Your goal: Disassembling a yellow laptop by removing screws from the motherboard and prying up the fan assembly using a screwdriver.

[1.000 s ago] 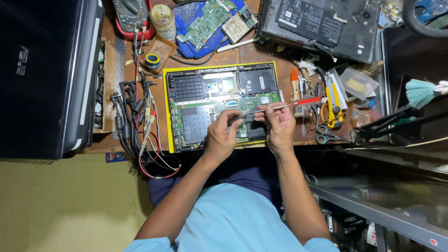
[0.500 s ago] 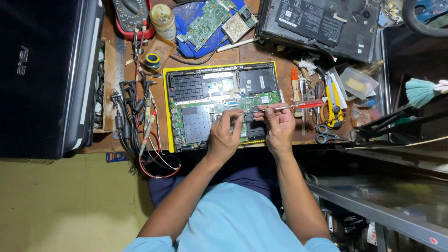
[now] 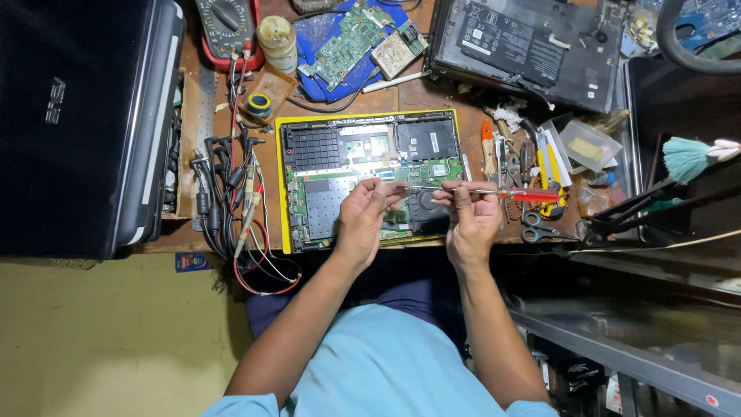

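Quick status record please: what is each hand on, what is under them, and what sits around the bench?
left hand: pinches the metal tip end of the screwdriver, over the opened laptop
right hand: holds the screwdriver shaft, near its red handle
screwdriver: lies level, handle pointing right
opened laptop: base cover off, boards exposed, on a yellow mat
left of mat: test leads, red and black
right of mat: scissors, hand tools
far edge: multimeter, loose circuit board
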